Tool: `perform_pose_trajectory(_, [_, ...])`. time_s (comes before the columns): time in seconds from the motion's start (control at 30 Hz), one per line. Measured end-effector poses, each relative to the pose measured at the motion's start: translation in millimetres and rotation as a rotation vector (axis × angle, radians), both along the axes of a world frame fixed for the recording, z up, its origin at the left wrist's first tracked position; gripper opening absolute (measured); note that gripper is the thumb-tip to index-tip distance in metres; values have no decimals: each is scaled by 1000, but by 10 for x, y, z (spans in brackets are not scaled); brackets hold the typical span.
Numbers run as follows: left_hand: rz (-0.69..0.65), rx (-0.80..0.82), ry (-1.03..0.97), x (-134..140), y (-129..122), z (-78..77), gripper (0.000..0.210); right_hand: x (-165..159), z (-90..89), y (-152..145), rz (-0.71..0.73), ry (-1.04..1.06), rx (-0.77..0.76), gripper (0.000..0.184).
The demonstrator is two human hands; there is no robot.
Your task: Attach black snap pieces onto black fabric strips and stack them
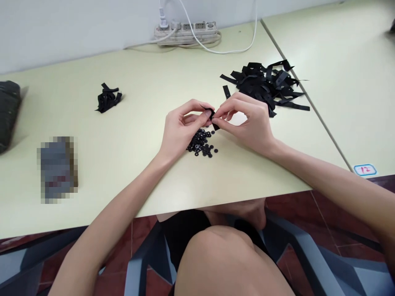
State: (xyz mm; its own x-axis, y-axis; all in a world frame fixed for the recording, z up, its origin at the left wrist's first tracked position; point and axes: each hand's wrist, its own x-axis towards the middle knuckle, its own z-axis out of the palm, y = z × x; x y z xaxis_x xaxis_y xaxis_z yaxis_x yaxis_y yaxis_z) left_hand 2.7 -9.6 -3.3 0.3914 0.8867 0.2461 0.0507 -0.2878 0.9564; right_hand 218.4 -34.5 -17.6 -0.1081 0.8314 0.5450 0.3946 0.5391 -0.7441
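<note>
Between my two hands is a short black fabric strip [215,126], its lower end hanging free. My left hand [185,123] pinches the strip's upper part between thumb and fingers. The thumb and forefinger of my right hand [247,117] are pressed together at the strip's edge; a tiny shiny spot shows there, too small to name. Just below my fingers lies a pile of small round black snap buttons [202,144], partly covered by my left hand. A large heap of black strips [265,82] lies beyond my right hand.
A smaller bunch of black strips [108,98] lies to the left. A power strip [187,33] with white cables stands by the wall. A blurred box [58,170] and a dark object [9,115] are at far left. A number label [365,169] marks the right edge.
</note>
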Motion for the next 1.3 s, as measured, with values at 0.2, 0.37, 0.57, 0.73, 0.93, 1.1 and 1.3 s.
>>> perform_pose_trajectory(0.2, [17,38,65,-7,-27,29,11,-3,15,1,-12,-12,10,21])
perform_pose_trajectory(0.37, [15,28,52,-6,-46,42,14,-14,26,-10,-18,-2,0,19])
perform_pose_trajectory(0.57, [9,63,54,-6,-53,36,13,3,13,4,21,-9,-110,15])
perform_pose_trajectory(0.73, [-9,116,64,-3,-76,60,17,0,28,-12,33,-4,-53,15])
perform_pose_trajectory(0.93, [-13,295,102,-38,-18,33,18,8,-1,-11,-25,-23,164,12])
perform_pose_trajectory(1.1, [-15,542,168,-108,65,35,8,52,-33,0,-8,-65,245,8])
perform_pose_trajectory(1.3, [-1,704,222,-145,102,42,16,55,-27,-4,4,-116,298,7])
